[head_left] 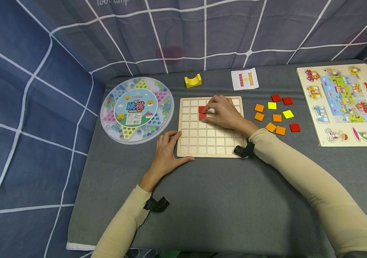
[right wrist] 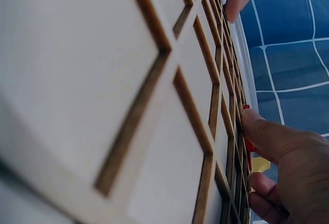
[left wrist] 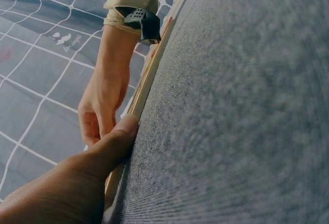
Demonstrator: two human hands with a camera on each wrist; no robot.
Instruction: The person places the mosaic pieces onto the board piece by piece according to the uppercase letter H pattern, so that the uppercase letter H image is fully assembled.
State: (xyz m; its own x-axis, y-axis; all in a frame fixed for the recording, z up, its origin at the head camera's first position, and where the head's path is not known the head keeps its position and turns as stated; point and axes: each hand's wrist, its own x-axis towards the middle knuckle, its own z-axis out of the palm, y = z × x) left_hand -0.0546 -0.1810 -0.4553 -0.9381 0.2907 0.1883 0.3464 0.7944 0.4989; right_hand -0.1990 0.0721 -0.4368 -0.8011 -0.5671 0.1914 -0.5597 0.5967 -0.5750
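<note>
A square wooden grid board (head_left: 210, 141) lies on the grey cloth. Two red tiles (head_left: 201, 109) sit one above the other in its upper grid cells. My right hand (head_left: 223, 111) is over the board, thumb and fingers pinching the lower red tile (right wrist: 249, 144) at its cell. With thumb and fingers spread, my left hand (head_left: 167, 154) steadies the board's lower left corner; the thumb (left wrist: 126, 125) lies along the front edge. To the right of the board are loose orange tiles (head_left: 277, 118), red tiles (head_left: 294, 128) and yellow-green tiles (head_left: 272, 105).
A round Chinese checkers box (head_left: 136, 107) stands left of the board. Behind it are a yellow curved block (head_left: 193, 81) and a paper pattern card (head_left: 245, 79) with red, yellow and orange squares. A wooden picture puzzle (head_left: 348, 104) lies far right. Checked curtain hangs behind and left.
</note>
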